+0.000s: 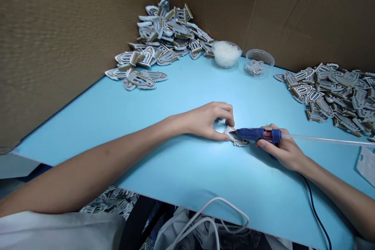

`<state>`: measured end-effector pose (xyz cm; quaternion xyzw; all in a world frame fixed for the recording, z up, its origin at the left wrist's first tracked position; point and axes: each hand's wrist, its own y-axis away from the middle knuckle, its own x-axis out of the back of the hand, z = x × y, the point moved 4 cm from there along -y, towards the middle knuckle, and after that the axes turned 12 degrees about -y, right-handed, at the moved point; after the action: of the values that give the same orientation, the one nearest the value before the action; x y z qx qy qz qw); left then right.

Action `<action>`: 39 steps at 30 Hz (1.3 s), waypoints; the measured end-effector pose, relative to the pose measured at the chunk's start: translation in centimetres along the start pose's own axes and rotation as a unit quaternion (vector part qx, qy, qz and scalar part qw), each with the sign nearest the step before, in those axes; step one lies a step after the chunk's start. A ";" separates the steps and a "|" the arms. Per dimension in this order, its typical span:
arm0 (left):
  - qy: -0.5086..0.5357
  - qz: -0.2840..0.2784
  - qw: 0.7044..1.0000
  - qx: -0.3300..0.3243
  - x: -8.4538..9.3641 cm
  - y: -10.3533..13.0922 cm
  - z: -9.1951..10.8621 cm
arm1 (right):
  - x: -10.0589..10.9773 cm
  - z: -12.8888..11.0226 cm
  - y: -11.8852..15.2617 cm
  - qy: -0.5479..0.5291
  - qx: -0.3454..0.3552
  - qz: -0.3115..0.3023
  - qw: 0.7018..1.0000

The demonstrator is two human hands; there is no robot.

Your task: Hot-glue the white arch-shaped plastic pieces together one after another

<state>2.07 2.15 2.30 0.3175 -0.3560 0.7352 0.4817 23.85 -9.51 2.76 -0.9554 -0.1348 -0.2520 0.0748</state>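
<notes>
My left hand (212, 121) pinches one end of a small white-and-grey arch-shaped piece (238, 140) between thumb and fingers, holding it down on the blue tabletop. My right hand (283, 148) is wrapped round a blue glue gun (253, 133), with a long clear glue stick (325, 139) sticking out of its back. The gun's nozzle points left, right over the piece and close to my left fingertips. Whether the tip touches the piece I cannot tell. The gun's handle is mostly hidden by my right hand.
Similar arch pieces are heaped at the back left (170, 33) and at the right (340, 93). Between the heaps stand a tub of whitish material (226, 54) and a clear tub (260, 62) with a few small pieces. Cardboard walls (293, 11) enclose the table. A black cord (315, 207) trails off the front.
</notes>
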 end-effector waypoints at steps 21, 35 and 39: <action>0.001 0.023 1.000 0.000 -0.3 -0.1 0.2 | -0.2 0.1 -0.1 0.028 -0.034 0.010 0.999; 0.003 0.026 1.000 0.001 -0.5 -0.2 0.1 | -0.1 0.0 -0.1 0.037 -0.033 0.020 0.999; 0.007 0.026 1.000 -0.001 -0.4 -0.2 0.1 | -0.2 0.0 -0.1 0.037 -0.033 0.014 0.999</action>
<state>2.42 1.92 2.05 0.3026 -0.3617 0.7494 0.4648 23.65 -9.47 2.69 -0.9492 -0.1104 -0.2901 0.0511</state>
